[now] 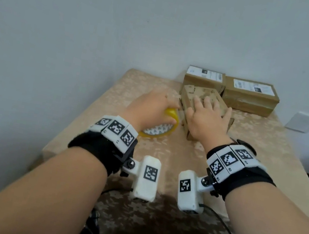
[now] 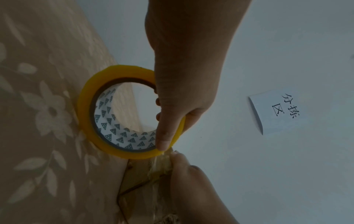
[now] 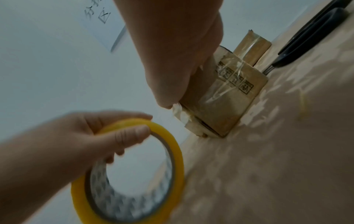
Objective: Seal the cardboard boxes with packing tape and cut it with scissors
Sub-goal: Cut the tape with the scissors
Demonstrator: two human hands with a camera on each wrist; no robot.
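Now: left hand (image 1: 151, 108) curls round tape roll (image 1: 160, 126), frame centre; right hand (image 1: 207, 118) spread flat on box (image 1: 206, 97). Keep strip taut, press end down w/ fingers, scissors (image 3: 314, 37) upper right next.

Head view high, looking down; wrist views close, low; all share tape roll (image 1: 160, 127) and box (image 1: 205, 107).

a white paper sign (image 2: 272, 109) on the wall reads "分拣区" in black handwriting.
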